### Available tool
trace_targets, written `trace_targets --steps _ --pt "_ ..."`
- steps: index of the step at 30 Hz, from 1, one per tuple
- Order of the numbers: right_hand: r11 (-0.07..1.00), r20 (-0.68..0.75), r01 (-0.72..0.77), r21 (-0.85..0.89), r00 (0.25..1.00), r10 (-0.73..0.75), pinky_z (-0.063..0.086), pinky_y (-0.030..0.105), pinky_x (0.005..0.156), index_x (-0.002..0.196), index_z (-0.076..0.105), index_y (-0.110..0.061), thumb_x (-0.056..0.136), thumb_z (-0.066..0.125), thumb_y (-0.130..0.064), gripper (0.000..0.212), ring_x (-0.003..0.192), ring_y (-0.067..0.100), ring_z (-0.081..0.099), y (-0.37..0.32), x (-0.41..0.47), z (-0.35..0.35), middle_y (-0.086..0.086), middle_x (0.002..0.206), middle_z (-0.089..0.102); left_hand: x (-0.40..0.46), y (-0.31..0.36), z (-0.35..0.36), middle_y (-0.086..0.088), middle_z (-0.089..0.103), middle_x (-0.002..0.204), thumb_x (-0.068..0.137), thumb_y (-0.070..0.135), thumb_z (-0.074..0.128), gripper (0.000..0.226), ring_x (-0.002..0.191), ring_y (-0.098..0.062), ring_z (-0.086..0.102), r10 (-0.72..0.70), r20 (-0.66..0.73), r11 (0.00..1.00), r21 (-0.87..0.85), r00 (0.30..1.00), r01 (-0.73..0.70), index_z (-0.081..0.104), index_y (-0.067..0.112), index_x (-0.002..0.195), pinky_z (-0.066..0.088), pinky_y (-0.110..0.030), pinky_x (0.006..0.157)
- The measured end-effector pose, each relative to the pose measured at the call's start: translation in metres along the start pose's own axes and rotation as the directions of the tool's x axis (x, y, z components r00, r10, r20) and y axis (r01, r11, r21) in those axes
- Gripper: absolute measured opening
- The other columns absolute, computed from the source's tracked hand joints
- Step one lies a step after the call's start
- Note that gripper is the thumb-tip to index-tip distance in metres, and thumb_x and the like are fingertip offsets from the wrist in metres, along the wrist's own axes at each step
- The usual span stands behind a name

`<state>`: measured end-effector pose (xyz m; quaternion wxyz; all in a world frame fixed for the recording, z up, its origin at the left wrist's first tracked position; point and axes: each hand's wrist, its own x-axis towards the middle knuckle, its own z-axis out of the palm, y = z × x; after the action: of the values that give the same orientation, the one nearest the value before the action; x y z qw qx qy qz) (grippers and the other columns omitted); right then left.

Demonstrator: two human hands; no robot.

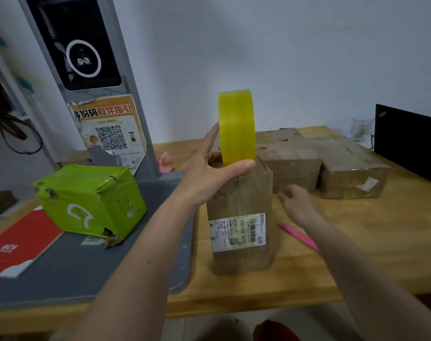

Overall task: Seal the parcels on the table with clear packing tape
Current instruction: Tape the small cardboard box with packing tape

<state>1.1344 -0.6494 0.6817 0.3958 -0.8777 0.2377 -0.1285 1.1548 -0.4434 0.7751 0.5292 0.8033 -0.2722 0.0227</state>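
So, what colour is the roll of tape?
Yellow, slightly see-through; the tape roll shows best in the head view.

Light wooden table (pixel 357 262) bearing an upright brown cardboard parcel (pixel 241 225) with a white shipping label. Two low brown cardboard boxes (pixel 293 168) (pixel 352 173) lie touching at the rear right. A pink pen (pixel 299 236) lies just right of the parcel. A grey tray-like platform (pixel 86 267) covers the left side.
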Motion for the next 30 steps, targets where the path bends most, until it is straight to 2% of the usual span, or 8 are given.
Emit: trace_targets --steps 6,9,11,13,15,20,24,30 --pt "0.751 0.04 -0.057 -0.658 0.993 0.11 0.04 0.036 0.097 0.12 0.058 -0.009 0.099 0.045 -0.05 0.048 0.12 0.03 0.046 0.052 -0.009 0.017 0.012 0.128 0.052 -0.005 0.002 0.002 0.01 0.049 0.135 0.085 0.036 0.071 0.085 0.079 0.031 0.032 0.016 0.023 0.999 0.045 1.0 -0.017 0.024 0.033 0.155 0.01 0.016 0.055" --pt "0.821 0.058 -0.04 -0.569 0.994 0.089 0.042 0.031 0.069 0.083 0.06 -0.01 0.1 0.049 -0.043 0.039 0.085 0.024 0.055 0.051 -0.006 0.016 0.009 0.096 0.064 -0.008 0.006 -0.001 0.024 0.046 0.118 0.092 0.043 0.062 0.076 0.057 0.041 0.016 0.004 0.057 1.0 0.025 0.998 -0.006 0.022 0.032 0.156 0.011 0.016 0.057" --pt "0.897 0.09 -0.014 -0.442 0.994 0.061 0.035 0.031 0.057 0.076 0.065 -0.007 0.098 0.05 -0.046 0.048 0.07 0.022 0.054 0.047 -0.01 0.012 0.005 0.073 0.061 -0.006 0.011 -0.006 0.017 0.043 0.145 0.081 0.075 0.056 0.09 0.095 0.037 0.027 0.041 0.044 0.999 -0.031 0.998 -0.04 0.022 0.038 0.156 0.01 0.016 0.077" --pt "0.972 0.062 0.049 -0.231 0.997 -0.036 0.038 0.028 0.056 0.089 0.072 -0.01 0.097 0.056 -0.038 0.034 0.075 0.019 0.059 0.039 -0.015 0.003 0.002 0.079 0.065 -0.007 0.012 -0.01 0.012 0.033 0.159 0.056 0.095 0.054 0.112 0.137 -0.001 0.038 0.036 0.054 0.997 -0.073 0.998 -0.032 0.026 0.047 0.152 0.021 -0.016 0.117" --pt "0.985 -0.067 0.152 0.08 0.987 -0.147 0.043 0.02 0.06 0.1 0.066 -0.016 0.093 0.062 -0.018 0.009 0.082 0.014 0.06 0.025 -0.029 -0.015 -0.004 0.089 0.064 -0.001 0.008 -0.015 0.013 0.034 0.158 0.053 0.095 0.059 0.107 0.141 -0.017 0.041 0.023 0.088 0.995 -0.097 0.996 -0.014 0.028 0.055 0.148 0.029 -0.051 0.118" --pt "0.643 -0.459 0.734 0.217 0.658 -0.597 0.054 0.02 0.078 0.101 0.065 -0.025 0.083 0.071 -0.002 0.03 0.085 0.011 0.067 -0.009 -0.074 -0.058 -0.004 0.091 0.069 0.009 0.019 -0.022 0.01 0.049 0.148 0.05 0.09 0.067 0.106 0.13 -0.021 0.053 0.037 0.141 0.998 -0.061 0.989 -0.028 0.027 0.06 0.144 0.032 -0.059 0.113" --pt "0.464 -0.36 0.882 -0.082 0.408 -0.839 0.051 0.017 0.084 0.102 0.071 -0.008 0.084 0.07 -0.004 0.019 0.094 0.008 0.066 -0.031 -0.094 -0.064 -0.001 0.098 0.07 0.009 0.019 -0.017 -0.008 0.046 0.149 0.041 0.086 0.075 0.124 0.131 -0.028 0.051 0.029 0.125 0.99 -0.138 0.992 -0.011 0.019 0.056 0.147 0.039 -0.054 0.111" --pt "0.441 -0.134 0.752 -0.49 0.435 -0.891 0.051 0.04 0.048 0.094 0.068 -0.01 0.082 0.072 0.0 0.016 0.069 0.027 0.064 -0.057 -0.095 -0.058 0.005 0.077 0.068 0.008 0.013 -0.009 -0.009 0.05 0.138 0.053 0.072 0.07 0.122 0.12 -0.02 0.057 0.048 -0.005 0.99 -0.132 0.999 -0.048 0.007 0.046 0.154 0.048 -0.042 0.104"
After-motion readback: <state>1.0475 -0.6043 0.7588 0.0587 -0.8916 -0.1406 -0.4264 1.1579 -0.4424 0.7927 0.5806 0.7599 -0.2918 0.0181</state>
